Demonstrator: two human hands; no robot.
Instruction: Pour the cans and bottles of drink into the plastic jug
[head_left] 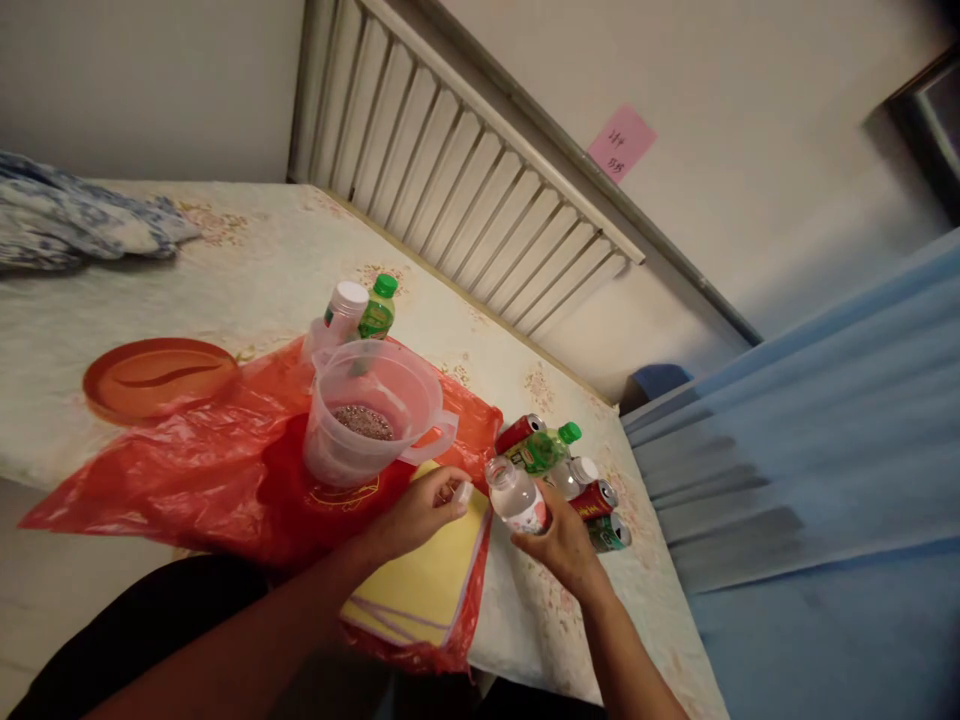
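left hand [426, 507]: pinching a white cap [460, 499]
right hand [561, 540]: gripping a clear bottle [519, 502] (mouth uncapped)
pitcher [356, 452]: bubbly liquid [363, 422] inside, standing on red plastic [187, 475]

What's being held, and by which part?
The right hand grips a bottle by its labelled lower body; the left hand pinches a white cap, exact hold unclear.
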